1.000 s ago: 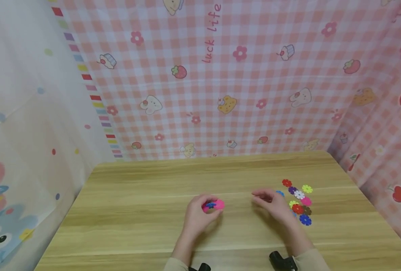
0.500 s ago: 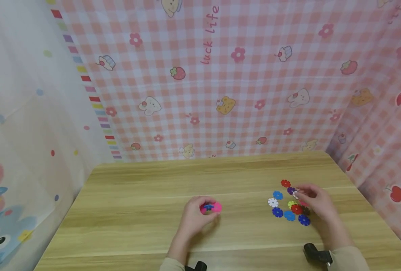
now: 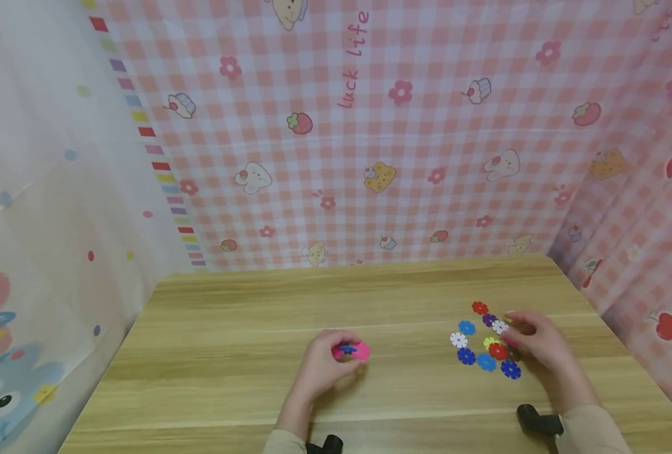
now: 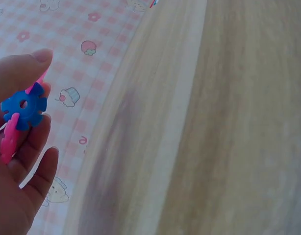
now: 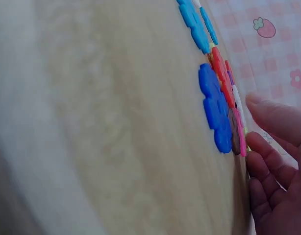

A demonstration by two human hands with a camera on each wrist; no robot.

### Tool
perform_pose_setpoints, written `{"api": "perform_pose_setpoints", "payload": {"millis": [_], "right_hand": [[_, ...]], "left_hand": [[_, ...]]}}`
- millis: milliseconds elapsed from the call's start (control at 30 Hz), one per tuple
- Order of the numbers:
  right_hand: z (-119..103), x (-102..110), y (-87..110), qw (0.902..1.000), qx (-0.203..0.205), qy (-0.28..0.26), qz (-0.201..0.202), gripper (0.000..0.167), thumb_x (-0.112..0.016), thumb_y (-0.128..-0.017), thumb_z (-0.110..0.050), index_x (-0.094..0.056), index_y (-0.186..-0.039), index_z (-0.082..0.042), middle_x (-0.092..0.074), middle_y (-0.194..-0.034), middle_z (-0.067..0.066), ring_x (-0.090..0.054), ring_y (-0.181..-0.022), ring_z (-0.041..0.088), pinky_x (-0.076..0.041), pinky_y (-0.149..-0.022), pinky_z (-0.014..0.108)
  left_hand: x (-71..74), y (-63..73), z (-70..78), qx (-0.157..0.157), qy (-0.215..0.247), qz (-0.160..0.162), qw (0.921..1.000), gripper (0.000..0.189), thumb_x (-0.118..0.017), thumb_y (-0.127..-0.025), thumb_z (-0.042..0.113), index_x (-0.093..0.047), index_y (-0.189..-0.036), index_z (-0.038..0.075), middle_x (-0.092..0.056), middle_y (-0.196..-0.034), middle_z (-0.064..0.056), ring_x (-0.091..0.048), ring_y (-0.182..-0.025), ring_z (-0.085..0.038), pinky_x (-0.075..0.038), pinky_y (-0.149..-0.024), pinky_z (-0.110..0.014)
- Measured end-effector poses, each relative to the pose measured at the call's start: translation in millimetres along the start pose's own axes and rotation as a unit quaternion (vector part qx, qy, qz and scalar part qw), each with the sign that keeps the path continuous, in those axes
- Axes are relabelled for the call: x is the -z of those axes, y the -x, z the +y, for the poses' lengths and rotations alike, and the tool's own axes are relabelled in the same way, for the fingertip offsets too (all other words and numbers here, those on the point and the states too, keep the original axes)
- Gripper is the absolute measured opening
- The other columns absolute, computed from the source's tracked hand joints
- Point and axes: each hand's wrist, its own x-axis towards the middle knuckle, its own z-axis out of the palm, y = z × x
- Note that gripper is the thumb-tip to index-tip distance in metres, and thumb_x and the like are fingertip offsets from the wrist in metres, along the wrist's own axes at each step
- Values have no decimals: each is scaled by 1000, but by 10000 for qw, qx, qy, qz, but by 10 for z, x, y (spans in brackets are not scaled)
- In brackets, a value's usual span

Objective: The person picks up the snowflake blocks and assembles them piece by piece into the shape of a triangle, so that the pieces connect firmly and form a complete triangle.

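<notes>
My left hand (image 3: 320, 366) pinches a small joined piece above the table's middle. It is made of a blue notched plastic disc (image 4: 35, 106) with pink discs (image 3: 361, 351) slotted into it. On the right, my right hand (image 3: 542, 345) hovers low at the outer side of a group of flower-shaped discs. Its fingertips are beside a pink disc (image 5: 241, 132) and a white disc (image 3: 500, 327), thumb apart from the fingers. A sliver of yellow shows at the fingertips in the right wrist view; the rest of that disc is hidden.
Several more discs lie flat around there: red (image 3: 498, 351), dark blue (image 3: 511, 369), light blue (image 3: 486, 362), purple (image 3: 489, 320) and another white disc (image 3: 458, 340). The wooden table (image 3: 228, 353) ends at a pink checked cloth (image 3: 336, 157) behind.
My right hand has moved right, from left of the discs to their outer side, uncovering white and blue discs. My left hand has shifted slightly left, still holding the joined discs.
</notes>
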Motion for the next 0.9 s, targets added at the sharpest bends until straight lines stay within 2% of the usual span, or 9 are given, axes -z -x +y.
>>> {"api": "perform_pose_setpoints", "payload": {"millis": [133, 267, 433, 700, 900], "right_hand": [[7, -25, 1, 9993, -32, -352, -87, 46, -73, -89, -5, -55, -125, 16, -59, -100, 19, -53, -78, 12, -52, -64, 26], [23, -16, -10, 9996, 118, 256, -70, 44, -74, -90, -11, -59, -124, 12, -58, -101, 18, -50, -81, 16, -48, -64, 24], [29, 0, -18, 9977, 182, 649, -114, 44, -76, -89, -14, -62, -123, 9, -60, -104, 18, -50, -83, 18, -46, -66, 24], [50, 4, -50, 9962, 260, 823, -126, 41, -78, -87, -16, -65, -117, 9, -61, -97, 15, -48, -80, 20, -42, -64, 27], [76, -7, -60, 9962, 91, 862, -41, 37, -78, -87, -18, -66, -111, 8, -59, -94, 13, -49, -79, 20, -43, -64, 27]], "left_hand": [[5, 8, 4, 11, 68, -52, 10000, 31, -87, -74, 14, -74, -102, 11, -66, -100, 3, -58, -97, -18, -50, -88, -32], [2, 13, 8, 5, 76, -100, 9999, 32, -86, -73, 12, -74, -103, 10, -66, -101, 1, -59, -97, -18, -50, -88, -31], [-5, 15, 4, -26, 32, -123, 9999, 33, -87, -72, 10, -74, -102, 9, -66, -101, 1, -59, -97, -18, -50, -88, -32], [-9, 18, -3, -37, 25, -151, 9999, 34, -87, -71, 10, -74, -103, 9, -65, -102, 2, -59, -98, -18, -49, -90, -33], [-23, 15, -20, -31, 60, -176, 9998, 35, -87, -71, 10, -74, -103, 9, -65, -100, 2, -59, -97, -18, -49, -90, -33]]}}
